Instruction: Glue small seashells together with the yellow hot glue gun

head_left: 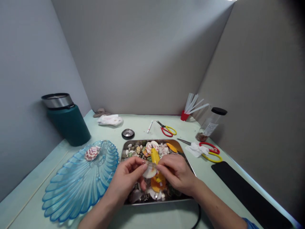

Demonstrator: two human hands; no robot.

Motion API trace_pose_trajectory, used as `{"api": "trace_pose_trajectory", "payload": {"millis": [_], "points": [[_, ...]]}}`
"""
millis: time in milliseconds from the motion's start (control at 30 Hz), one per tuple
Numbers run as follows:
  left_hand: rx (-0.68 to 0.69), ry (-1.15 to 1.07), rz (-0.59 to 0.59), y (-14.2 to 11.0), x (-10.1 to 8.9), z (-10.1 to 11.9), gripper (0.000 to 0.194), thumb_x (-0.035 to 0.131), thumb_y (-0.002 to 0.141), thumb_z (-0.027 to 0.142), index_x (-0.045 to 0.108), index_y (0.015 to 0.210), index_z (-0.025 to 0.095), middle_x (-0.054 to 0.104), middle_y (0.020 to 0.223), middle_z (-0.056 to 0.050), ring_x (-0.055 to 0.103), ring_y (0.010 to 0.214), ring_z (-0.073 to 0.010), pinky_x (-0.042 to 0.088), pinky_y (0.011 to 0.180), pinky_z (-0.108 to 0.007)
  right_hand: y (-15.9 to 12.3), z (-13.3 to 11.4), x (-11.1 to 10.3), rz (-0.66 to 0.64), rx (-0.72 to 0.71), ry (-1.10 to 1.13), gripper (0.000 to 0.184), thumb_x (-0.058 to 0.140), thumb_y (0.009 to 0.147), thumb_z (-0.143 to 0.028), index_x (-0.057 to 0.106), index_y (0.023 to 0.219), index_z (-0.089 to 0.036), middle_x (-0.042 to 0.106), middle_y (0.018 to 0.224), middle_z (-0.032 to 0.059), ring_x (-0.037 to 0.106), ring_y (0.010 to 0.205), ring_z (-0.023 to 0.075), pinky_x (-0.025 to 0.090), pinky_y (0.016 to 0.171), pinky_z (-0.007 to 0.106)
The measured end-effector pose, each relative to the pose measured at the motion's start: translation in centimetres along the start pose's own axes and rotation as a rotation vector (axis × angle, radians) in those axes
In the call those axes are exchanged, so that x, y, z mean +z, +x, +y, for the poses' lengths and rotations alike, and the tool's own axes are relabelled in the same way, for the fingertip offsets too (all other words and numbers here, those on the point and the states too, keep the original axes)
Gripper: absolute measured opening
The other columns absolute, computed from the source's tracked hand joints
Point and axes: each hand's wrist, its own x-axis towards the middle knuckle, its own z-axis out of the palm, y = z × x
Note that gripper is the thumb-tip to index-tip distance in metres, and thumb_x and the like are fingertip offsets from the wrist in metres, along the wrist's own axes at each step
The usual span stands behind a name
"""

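Observation:
A pale scallop shell (150, 171) hangs between my two hands above a metal tray (156, 203) of mixed shells. My left hand (132, 173) pinches its upper left edge between thumb and fingers. At the shell's right edge, my right hand (177, 171) has thumb and forefinger closed on it; the fingertips partly hide the contact. Beneath the hands lies a yellow glue gun (155, 156) in the tray, nozzle pointing away from me. An orange scallop shell (157, 186) shows under its near end. Another red-and-white shell (152, 146) sits near the nozzle.
To the left, a blue shell-shaped glass dish (78, 187) holds a purple-white scallop shell (92, 153). A green bottle (69, 122) stands behind it. Two pairs of scissors (168, 129), a red cup of glue sticks (185, 115), a clear jar (209, 125) and a black strip (247, 194) lie around.

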Motion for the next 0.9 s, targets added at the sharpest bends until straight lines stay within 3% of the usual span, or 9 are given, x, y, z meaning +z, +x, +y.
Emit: {"api": "trace_pose_trajectory", "payload": {"millis": [267,633,900], "points": [[0.016,0.027,-0.016,-0.13,0.13,-0.09,0.022,0.064,0.075,0.036,0.056,0.076,0.016,0.058,0.039,0.006,0.053,0.033,-0.0073,0.036,0.039,-0.015,-0.02,-0.17,0.02,0.006,0.000,0.003,0.025,0.046,0.090,-0.021,0.054,0.067,-0.016,0.048,0.058,-0.0011,0.043,0.054,0.0111,0.032,0.057,0.025],[0.021,-0.061,-0.072,-0.20,0.06,-0.14,0.028,0.067,0.074,0.040,0.055,0.086,0.017,0.060,0.053,0.008,0.052,0.031,-0.0049,0.037,0.036,-0.013,-0.14,-0.08,0.13,0.004,0.005,0.005,0.023,0.046,0.090,-0.021,0.054,0.069,-0.016,0.051,0.060,-0.0008,0.045,0.056,0.0109,0.032,0.058,0.024],[-0.027,-0.042,-0.069,0.26,-0.11,-0.54,0.028,0.065,0.076,0.043,0.058,0.081,0.016,0.060,0.044,0.005,0.051,0.029,-0.0062,0.036,0.035,-0.013,-0.19,0.03,-0.03,-0.003,-0.008,-0.016,0.023,0.046,0.090,-0.022,0.055,0.070,-0.016,0.053,0.060,0.0002,0.046,0.057,0.0118,0.032,0.058,0.025]]}}
